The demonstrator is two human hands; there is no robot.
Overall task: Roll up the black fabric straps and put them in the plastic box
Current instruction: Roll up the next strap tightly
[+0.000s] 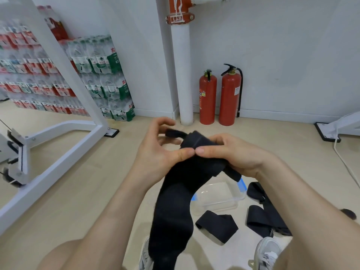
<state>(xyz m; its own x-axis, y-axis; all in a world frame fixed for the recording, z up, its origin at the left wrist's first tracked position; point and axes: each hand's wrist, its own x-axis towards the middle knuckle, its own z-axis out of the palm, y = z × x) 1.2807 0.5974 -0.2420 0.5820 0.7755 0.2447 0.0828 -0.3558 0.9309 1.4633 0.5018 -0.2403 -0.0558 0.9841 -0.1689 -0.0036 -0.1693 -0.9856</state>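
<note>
1. Holding: long black fabric strap [175,201], upper end pinched by both left grip [161,151] and right grip [233,152], thumbs meeting on the fold, likely to start a tight roll; tail hangs free below.
2. Clear rectangular plastic box [220,195]: on pale wooden floor [97,182] beneath right grip, close for dropping rolls in.
3. Further flat black straps [216,225]: beside box, unrolled.

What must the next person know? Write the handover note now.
Left hand and right hand: both pinch the top end of the held strap, where a roll is barely started; the rest hangs down.
Plastic box: on the floor under the hands, open, no strap visible inside.
Folded strap and strap pile: unrolled on the floor beside the box.
Done: nothing boxed.
Left: finish this roll, box it, then the others.
</note>
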